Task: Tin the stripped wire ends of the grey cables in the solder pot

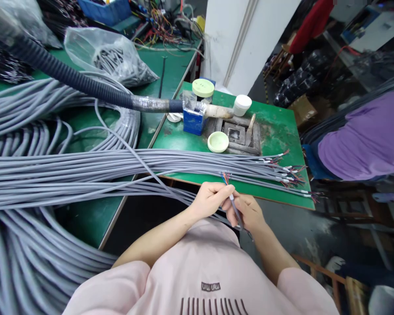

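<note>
In front of my chest I hold the end of a grey cable, tilted, with coloured wires fanning out of its upper tip. My left hand is closed on it, thumb and fingers pinching just below the bare wires. Lower down, my right hand grips the grey jacket, close to a short white sleeve. Just beyond both hands lies a long bundle of grey cables, its stripped ends with red and dark wires pointing right.
On the green table stand a soldering pot, a small pale-green dish, a white jar and a blue box. A black hose crosses above. Cable coils fill the left. A person in purple is at right.
</note>
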`<action>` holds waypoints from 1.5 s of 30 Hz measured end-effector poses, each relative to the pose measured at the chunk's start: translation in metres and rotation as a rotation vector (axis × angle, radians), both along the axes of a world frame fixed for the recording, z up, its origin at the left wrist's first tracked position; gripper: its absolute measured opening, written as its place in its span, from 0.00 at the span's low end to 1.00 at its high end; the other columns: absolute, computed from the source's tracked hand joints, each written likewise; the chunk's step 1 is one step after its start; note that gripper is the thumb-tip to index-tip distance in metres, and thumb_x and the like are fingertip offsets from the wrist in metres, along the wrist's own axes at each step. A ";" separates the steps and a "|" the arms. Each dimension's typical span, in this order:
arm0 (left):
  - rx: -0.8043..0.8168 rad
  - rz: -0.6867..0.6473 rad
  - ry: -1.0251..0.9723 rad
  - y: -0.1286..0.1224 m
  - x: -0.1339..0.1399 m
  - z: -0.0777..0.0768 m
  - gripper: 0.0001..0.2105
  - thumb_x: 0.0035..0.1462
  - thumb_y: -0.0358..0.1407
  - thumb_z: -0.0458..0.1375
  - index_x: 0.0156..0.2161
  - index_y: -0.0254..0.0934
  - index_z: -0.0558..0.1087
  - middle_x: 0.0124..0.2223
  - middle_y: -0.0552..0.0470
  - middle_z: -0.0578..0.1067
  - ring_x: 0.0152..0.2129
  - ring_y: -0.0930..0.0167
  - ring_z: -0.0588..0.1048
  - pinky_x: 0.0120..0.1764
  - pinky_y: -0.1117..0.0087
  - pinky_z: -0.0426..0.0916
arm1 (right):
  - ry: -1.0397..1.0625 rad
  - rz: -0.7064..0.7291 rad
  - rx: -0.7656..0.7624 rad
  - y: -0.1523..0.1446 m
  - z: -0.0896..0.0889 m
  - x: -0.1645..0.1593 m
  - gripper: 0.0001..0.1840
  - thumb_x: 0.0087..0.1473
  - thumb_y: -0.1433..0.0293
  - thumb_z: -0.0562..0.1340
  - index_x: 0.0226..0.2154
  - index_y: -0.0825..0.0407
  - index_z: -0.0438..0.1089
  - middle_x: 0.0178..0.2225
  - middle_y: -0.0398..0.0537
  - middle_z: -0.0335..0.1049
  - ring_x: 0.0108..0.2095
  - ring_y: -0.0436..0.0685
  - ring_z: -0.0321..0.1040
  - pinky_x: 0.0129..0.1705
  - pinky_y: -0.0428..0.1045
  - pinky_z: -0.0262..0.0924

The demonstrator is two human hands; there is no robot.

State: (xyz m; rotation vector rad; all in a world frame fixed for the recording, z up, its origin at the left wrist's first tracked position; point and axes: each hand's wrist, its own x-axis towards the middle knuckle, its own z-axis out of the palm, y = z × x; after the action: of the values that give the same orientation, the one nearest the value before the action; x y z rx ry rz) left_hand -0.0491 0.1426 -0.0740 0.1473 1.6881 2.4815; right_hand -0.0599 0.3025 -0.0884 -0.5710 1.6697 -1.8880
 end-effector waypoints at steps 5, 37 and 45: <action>0.046 0.134 -0.035 -0.005 -0.005 0.001 0.19 0.51 0.49 0.63 0.27 0.32 0.71 0.17 0.58 0.64 0.15 0.81 0.59 0.21 0.77 0.54 | -0.137 -0.071 -0.094 -0.014 -0.004 0.000 0.20 0.60 0.57 0.58 0.28 0.55 0.71 0.10 0.38 0.59 0.10 0.45 0.48 0.15 0.42 0.44; -0.232 0.396 -0.002 -0.016 -0.022 -0.002 0.10 0.47 0.38 0.64 0.28 0.33 0.71 0.17 0.63 0.57 0.15 0.81 0.54 0.23 0.77 0.55 | 0.185 -0.275 0.279 -0.030 0.010 -0.002 0.15 0.59 0.64 0.56 0.26 0.53 0.69 0.13 0.38 0.62 0.14 0.46 0.57 0.20 0.42 0.53; -0.495 0.586 0.455 -0.010 -0.014 -0.016 0.04 0.54 0.33 0.60 0.30 0.36 0.69 0.17 0.63 0.60 0.13 0.81 0.58 0.20 0.79 0.56 | -0.384 -0.110 -0.061 -0.032 0.008 -0.014 0.17 0.52 0.57 0.63 0.23 0.52 0.63 0.13 0.38 0.62 0.11 0.45 0.52 0.14 0.42 0.48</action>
State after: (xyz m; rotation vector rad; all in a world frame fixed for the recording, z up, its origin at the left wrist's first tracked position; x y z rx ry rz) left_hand -0.0630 0.1324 -0.0895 0.1948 2.8354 2.3948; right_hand -0.0740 0.2708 -0.0801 -0.1261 1.4198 -1.9815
